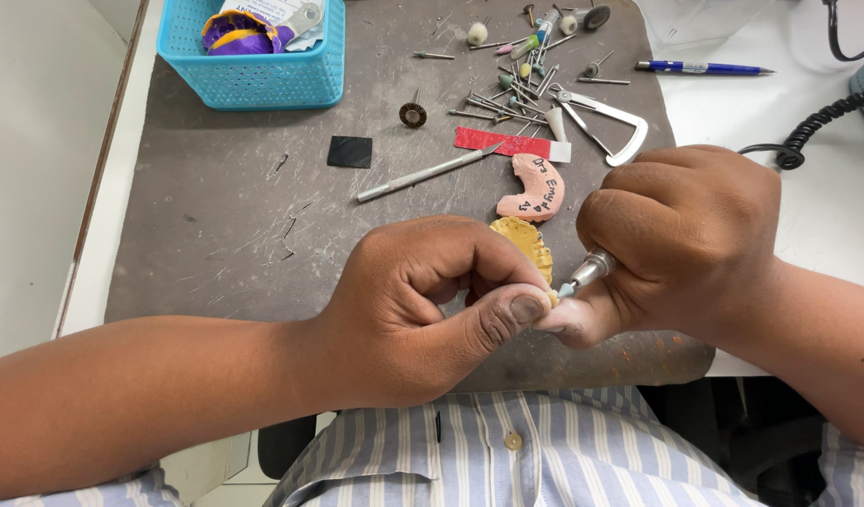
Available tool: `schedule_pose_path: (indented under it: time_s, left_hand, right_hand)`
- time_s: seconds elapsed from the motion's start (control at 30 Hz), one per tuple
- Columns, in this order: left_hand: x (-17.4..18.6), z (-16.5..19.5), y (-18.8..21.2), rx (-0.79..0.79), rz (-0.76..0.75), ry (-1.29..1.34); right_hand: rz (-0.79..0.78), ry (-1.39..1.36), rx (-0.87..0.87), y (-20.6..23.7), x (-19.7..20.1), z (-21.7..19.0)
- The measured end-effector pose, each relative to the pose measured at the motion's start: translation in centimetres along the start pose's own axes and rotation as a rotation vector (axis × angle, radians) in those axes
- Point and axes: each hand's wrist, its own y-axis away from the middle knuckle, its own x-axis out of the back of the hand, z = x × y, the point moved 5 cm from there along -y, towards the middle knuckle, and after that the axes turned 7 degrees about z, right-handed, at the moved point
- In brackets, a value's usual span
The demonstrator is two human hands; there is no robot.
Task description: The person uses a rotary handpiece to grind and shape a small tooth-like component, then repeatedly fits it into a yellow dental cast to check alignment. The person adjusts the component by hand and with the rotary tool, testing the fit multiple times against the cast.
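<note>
A scuffed grey mat (225, 216) covers a white bench (807, 225), seen from above a striped shirt (507, 451). Nearest, the left hand (422, 300) curls in from the left, its thumb and fingers pinched on a tiny pale piece (551, 298) at the mat's front edge. The right hand (676, 239) comes in from the right, fist closed around a metal handpiece (591, 270), thumb pressed against the left thumb; the tool's tip touches the piece. Just behind the fingers lies 1 yellow dental cast (526, 242), partly hidden, and beyond it 1 pink curved plate (535, 188). Farther back sit 1 black square (349, 151), 1 long slim metal tool (427, 173), 1 red strip (507, 143), 1 caliper (605, 117) and 1 small round wheel (413, 115). A scatter of burs (516, 89) lies beyond, too tangled to count. At the far left, 1 blue basket (253, 80) holds a purple-and-yellow mould (239, 33) and some paper. 1 blue pen (699, 68) lies far right, near a coiled black cord (817, 122).
</note>
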Motion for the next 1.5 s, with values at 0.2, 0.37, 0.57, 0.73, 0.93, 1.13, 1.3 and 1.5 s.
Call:
schedule_pose_path:
  time_s: [0.2, 0.37, 0.57, 0.73, 0.93, 1.13, 1.3, 1.5]
  left_hand:
    - [-0.01, -0.05, 0.05, 0.010, -0.012, 0.032]
    - [-0.01, 0.03, -0.01, 0.012, -0.019, 0.035]
    - [-0.08, -0.08, 0.04, 0.009, -0.022, 0.007]
    - [-0.05, -0.04, 0.03, 0.004, -0.030, 0.022]
    - [-0.04, -0.02, 0.09, 0.006, -0.029, 0.036]
    - [-0.04, -0.09, 0.05, 0.011, -0.022, 0.025]
    - [-0.10, -0.23, -0.03, 0.035, -0.026, 0.024]
    - [-0.05, -0.12, -0.05, 0.018, -0.016, 0.018]
  right_hand:
    - [0.013, 0.017, 0.016, 0.00, 0.04, -0.15]
    - [0.003, 0.019, 0.023, -0.03, 0.08, -0.20]
    - [0.005, 0.032, 0.030, 0.07, 0.07, -0.26]
    - [0.011, 0.027, 0.043, 0.09, 0.03, -0.27]
    - [0.021, 0.031, 0.046, 0.00, 0.05, -0.24]
    - [0.014, 0.041, 0.044, -0.01, 0.14, -0.12]
    - [0.018, 0.027, 0.038, 0.21, -0.07, -0.19]
    - [0.015, 0.029, 0.041, 0.24, -0.09, -0.06]
